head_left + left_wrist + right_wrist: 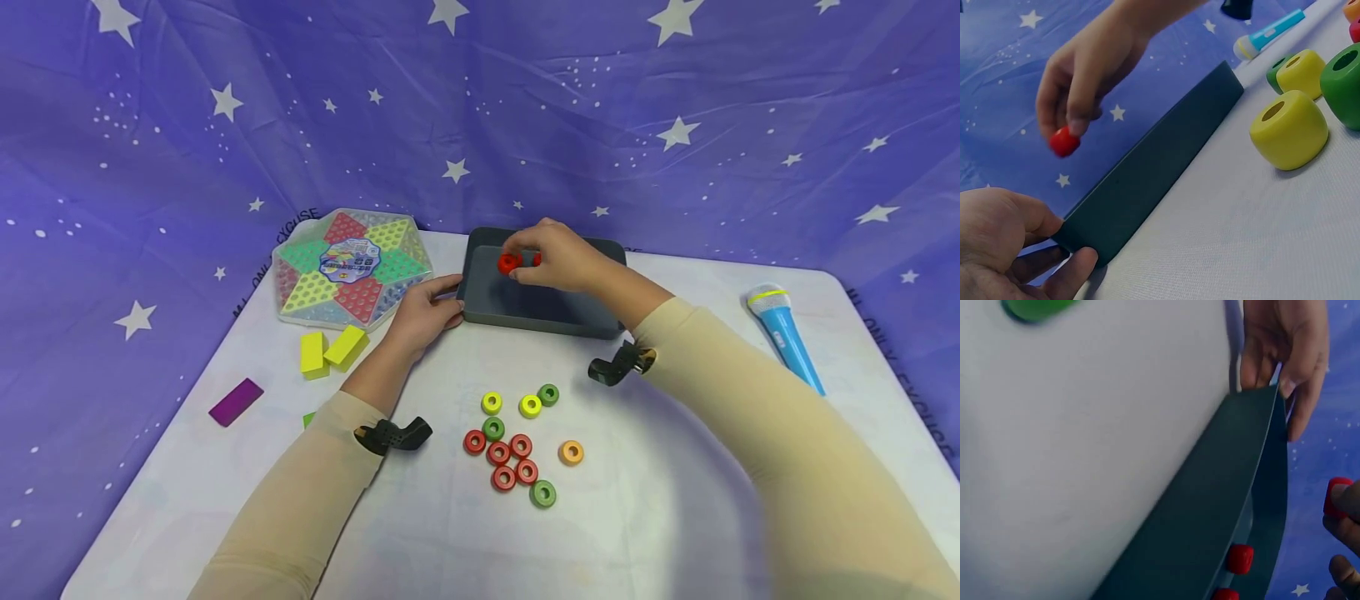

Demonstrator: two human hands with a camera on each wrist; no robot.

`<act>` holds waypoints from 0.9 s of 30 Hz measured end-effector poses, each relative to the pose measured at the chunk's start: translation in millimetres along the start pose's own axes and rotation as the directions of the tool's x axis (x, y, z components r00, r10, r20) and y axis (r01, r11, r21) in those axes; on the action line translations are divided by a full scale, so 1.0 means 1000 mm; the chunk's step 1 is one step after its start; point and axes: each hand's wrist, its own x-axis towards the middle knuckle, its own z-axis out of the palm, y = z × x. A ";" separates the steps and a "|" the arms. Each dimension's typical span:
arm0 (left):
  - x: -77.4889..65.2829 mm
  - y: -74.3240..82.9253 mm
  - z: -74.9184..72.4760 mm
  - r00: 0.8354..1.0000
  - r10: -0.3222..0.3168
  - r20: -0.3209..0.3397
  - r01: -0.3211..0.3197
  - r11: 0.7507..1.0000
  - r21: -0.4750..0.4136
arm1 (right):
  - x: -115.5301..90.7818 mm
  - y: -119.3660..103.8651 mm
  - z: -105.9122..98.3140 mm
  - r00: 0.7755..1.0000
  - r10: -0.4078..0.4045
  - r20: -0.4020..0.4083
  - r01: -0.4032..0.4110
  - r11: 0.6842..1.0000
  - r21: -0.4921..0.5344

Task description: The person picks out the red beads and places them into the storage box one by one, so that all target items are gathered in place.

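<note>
A dark grey rectangular tray (540, 323) lies at the back of the table. At its left end, my left hand (426, 317) pinches the near corner, thumb and fingers around the wall in the left wrist view. Over the tray's left part, my right hand (558, 257) pinches a red ring-shaped bead (1064, 142) between thumb and fingertips, above the rim. Two more red beads (1239, 559) show inside the tray in the right wrist view; the right hand partly hides them in the head view.
Loose red, green, yellow and orange beads (521, 446) lie in front of the tray. On the left are a hexagonal game box (352, 267), yellow blocks (314, 356) and a purple block (236, 402). A blue toy microphone (787, 337) lies at the right.
</note>
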 end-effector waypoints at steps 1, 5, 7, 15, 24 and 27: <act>0.000 0.000 0.000 1.000 -0.001 -0.001 0.001 1.000 0.000 | 0.005 0.001 0.000 1.000 -0.004 0.002 0.004 1.000 -0.013; 0.000 0.000 0.000 1.000 -0.008 -0.006 0.008 1.000 0.003 | 0.023 0.004 0.003 1.000 0.009 0.017 -0.008 0.997 -0.074; 0.001 0.000 0.000 1.000 -0.013 -0.008 0.013 1.000 0.005 | 0.029 0.007 0.006 0.999 0.024 0.023 -0.021 0.995 -0.101; -0.001 0.001 0.000 1.000 -0.015 -0.011 0.015 1.000 0.008 | 0.050 0.014 0.016 0.996 0.086 0.038 -0.080 0.988 -0.132; 0.000 -0.001 0.001 1.000 0.004 0.007 -0.004 1.000 0.004 | 0.064 0.019 0.025 0.982 0.186 0.044 -0.172 0.960 -0.223; 0.000 -0.002 0.000 1.000 0.012 0.008 -0.012 1.000 0.005 | 0.068 0.022 0.033 0.977 0.207 0.045 -0.187 0.945 -0.268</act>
